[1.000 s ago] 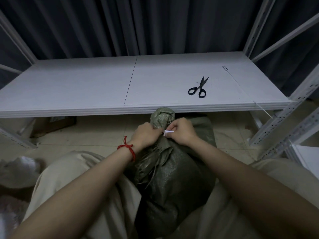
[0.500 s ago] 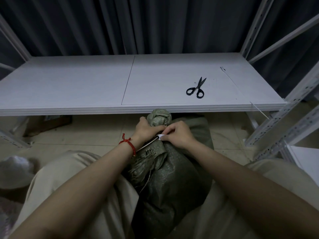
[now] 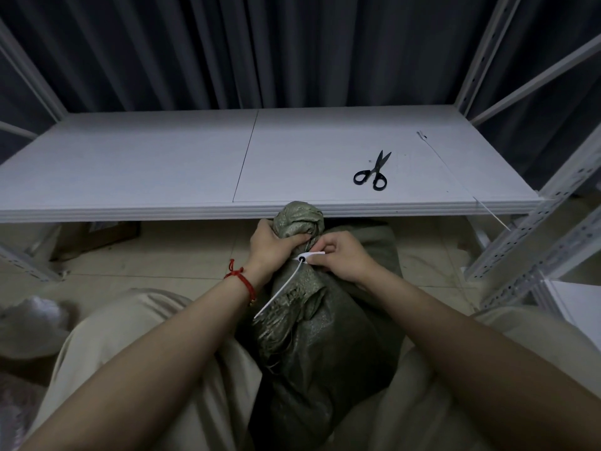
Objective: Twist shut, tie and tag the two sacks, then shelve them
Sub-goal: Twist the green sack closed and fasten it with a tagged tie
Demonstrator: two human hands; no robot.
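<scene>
A green woven sack [image 3: 325, 346] stands between my knees on the floor. Its twisted neck [image 3: 297, 218] bunches up just below the shelf edge. My left hand [image 3: 271, 244], with a red cord at the wrist, grips the neck from the left. My right hand [image 3: 340, 255] pinches a small white tag [image 3: 310, 256] with a dark hole at the neck. A white tie [image 3: 279, 289] runs from the tag's hole down and to the left across the sack.
A white shelf board [image 3: 162, 164] spans the view ahead, with black scissors [image 3: 374, 172] right of centre and a thin white tie [image 3: 455, 170] lying near its right end. Perforated rack uprights [image 3: 533, 236] stand at the right. A pale bundle [image 3: 29, 323] lies on the floor at left.
My left hand has slid up to grip the neck higher. The tag with its hole has come into plain view, and the white tie's free end now trails down-left.
</scene>
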